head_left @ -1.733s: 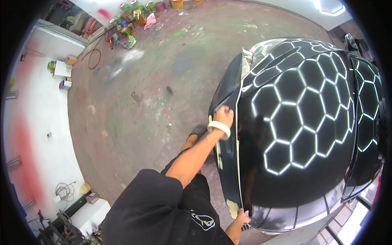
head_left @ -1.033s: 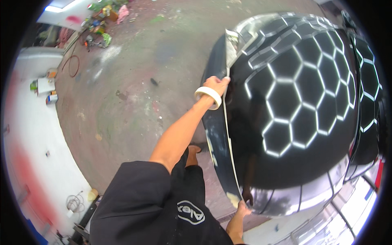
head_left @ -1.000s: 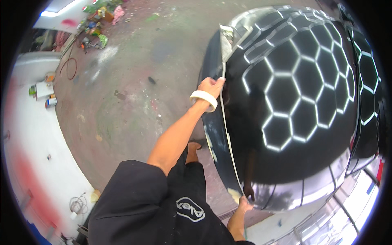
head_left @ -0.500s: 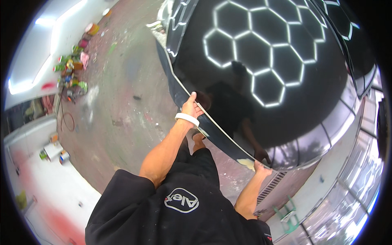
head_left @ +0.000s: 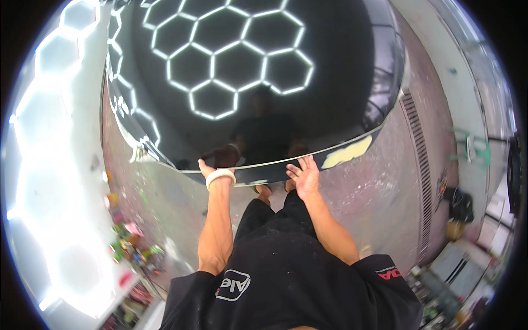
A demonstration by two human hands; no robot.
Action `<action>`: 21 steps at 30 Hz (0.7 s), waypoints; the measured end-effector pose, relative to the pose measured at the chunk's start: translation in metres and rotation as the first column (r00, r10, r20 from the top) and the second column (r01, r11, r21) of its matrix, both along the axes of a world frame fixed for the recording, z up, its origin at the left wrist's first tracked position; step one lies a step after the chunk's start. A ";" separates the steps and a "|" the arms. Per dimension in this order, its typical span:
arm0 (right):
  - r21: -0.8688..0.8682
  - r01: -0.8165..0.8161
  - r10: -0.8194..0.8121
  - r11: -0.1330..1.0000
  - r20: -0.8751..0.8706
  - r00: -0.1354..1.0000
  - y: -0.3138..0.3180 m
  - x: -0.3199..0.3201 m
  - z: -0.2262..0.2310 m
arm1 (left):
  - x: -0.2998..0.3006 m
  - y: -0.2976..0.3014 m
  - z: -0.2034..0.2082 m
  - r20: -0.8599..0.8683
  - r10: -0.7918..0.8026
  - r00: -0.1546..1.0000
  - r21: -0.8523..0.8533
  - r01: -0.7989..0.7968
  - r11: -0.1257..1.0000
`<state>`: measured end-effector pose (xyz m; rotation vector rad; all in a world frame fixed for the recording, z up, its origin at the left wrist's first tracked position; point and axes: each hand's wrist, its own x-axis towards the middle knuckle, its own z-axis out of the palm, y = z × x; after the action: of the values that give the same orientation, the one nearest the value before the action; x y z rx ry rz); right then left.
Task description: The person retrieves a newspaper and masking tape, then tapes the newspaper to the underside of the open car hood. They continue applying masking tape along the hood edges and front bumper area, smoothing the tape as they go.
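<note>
A glossy black car hood [head_left: 264, 132] fills the upper middle, its curved pale-edged lip facing me. My left hand [head_left: 208, 167], a white band [head_left: 220, 176] around its wrist, is at the lip's left part. Its thumb rests against the edge, and the other fingers are mostly hidden, apparently curled under it. Further right, my right hand [head_left: 304, 176] has its palm up and fingers spread, the tips touching the lip. Below the lip runs a dark panel with a cream-coloured patch [head_left: 347, 153] to the right of my right hand.
Bright hexagonal lamps [head_left: 60, 104] line the left side. Several cans and bottles [head_left: 132, 242] stand on the floor at lower left. A drain grate [head_left: 419, 165] crosses the floor on the right, with a green stool [head_left: 472, 147] beyond it.
My view and body have turned right, so the hood now lies straight ahead. My right hand has gone from gripping the lip to spread fingers against it; my left hand stays at the edge.
</note>
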<state>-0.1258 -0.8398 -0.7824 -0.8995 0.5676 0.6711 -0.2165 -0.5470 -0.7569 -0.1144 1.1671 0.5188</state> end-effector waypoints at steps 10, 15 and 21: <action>0.149 0.182 -0.193 0.972 0.062 0.979 0.033 -0.008 -0.009 | -0.013 -0.003 0.001 -0.225 -0.218 0.950 0.085 0.242 0.967; -0.067 0.019 -0.018 0.998 0.018 1.000 0.038 -0.002 -0.014 | -0.013 -0.004 0.004 -0.253 -0.256 0.933 0.139 0.297 0.945; -0.098 0.180 -0.167 0.979 0.124 0.978 0.048 -0.022 -0.003 | -0.015 -0.011 0.020 -0.127 -0.230 0.965 0.137 0.247 0.959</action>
<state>-0.1481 -0.7917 -0.7850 -0.9718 0.5760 0.4304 -0.2317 -0.5577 -0.7370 0.1871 1.2249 0.4008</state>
